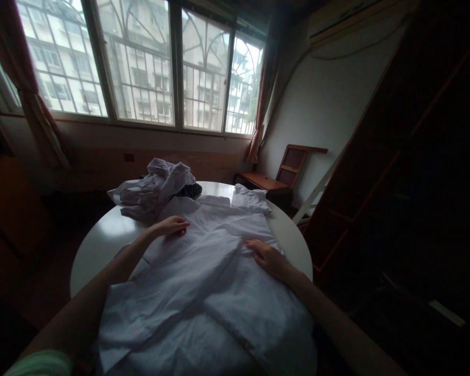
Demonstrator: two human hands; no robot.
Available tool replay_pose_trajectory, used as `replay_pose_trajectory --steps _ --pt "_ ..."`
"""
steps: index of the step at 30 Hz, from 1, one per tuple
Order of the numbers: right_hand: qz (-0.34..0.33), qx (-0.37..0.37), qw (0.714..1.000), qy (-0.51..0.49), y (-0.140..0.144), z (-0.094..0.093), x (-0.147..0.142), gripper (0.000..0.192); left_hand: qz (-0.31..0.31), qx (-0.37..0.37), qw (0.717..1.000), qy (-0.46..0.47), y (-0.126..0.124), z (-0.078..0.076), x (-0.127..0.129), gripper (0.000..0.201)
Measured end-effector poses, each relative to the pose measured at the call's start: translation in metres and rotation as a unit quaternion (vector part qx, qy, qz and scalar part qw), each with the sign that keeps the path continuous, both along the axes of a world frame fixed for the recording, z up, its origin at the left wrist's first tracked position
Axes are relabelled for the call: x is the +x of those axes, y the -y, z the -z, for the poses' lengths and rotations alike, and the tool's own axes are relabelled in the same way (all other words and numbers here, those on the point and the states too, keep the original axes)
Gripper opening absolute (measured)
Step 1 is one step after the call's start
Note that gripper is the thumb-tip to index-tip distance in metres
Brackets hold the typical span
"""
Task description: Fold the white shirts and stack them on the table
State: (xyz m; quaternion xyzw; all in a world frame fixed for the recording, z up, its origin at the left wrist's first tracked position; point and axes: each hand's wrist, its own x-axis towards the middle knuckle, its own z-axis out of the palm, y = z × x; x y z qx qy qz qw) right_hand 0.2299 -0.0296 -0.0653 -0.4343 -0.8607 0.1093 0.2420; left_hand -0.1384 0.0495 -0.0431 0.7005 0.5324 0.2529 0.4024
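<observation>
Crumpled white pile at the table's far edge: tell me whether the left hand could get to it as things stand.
Probably yes. The left hand lies flat on the spread shirt, just short of the crumpled pile, with nothing standing between them.

The head camera looks forward and down, close over the left hand (171, 225) and right hand (268, 258), toward the window (141, 62) beyond them.

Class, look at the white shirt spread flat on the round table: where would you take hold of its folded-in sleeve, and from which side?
Probably pinch the white shirt at the sleeve's free cuff end, coming from the person's left. That end lies nearest the table edge, while the left hand and right hand rest flat higher up.
</observation>
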Motion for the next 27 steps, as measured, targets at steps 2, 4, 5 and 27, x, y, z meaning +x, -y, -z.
replay_pose_trajectory --steps 2,4,5,27 --pt "0.021 0.013 1.0 0.019 0.001 -0.004 0.005 0.044 0.071 -0.036 0.995 -0.067 0.015 -0.011 0.003 0.053" --pt "0.034 0.021 0.999 0.036 0.001 -0.007 0.014 0.045 0.12 -0.053 0.983 -0.131 0.036 -0.02 0.003 0.055" --pt "0.036 0.025 0.998 0.041 0.001 -0.007 0.02 0.044 0.13 -0.055 0.977 -0.157 0.048 -0.023 0.001 0.054" --pt "0.109 0.137 0.983 -0.061 -0.005 0.014 0.094 0.014 -0.017 -0.005 0.987 -0.162 0.138 0.014 -0.078 0.041"
